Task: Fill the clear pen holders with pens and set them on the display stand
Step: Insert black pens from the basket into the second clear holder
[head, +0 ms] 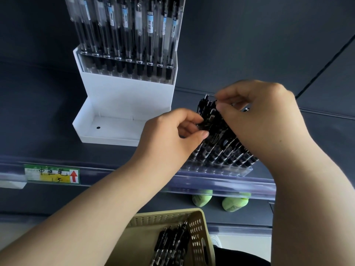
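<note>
A clear pen holder (pixel 217 169) stands on the dark shelf, packed with several black pens (pixel 221 143) that lean toward me. My left hand (pixel 171 137) grips the pens at the holder's left side with curled fingers. My right hand (pixel 255 116) reaches over the top and pinches the clip ends of the pens. To the left stands the white display stand (pixel 124 93); its upper tier carries a clear holder full of black pens (pixel 126 35), and its lower front tray is bare.
A beige perforated basket (pixel 197 237) with several loose black pens (pixel 169 244) sits below, near my body. A price label with a red arrow (pixel 51 173) is on the shelf rail. Two green objects (pixel 219 200) lie under the shelf. A black cable (pixel 326 64) runs at upper right.
</note>
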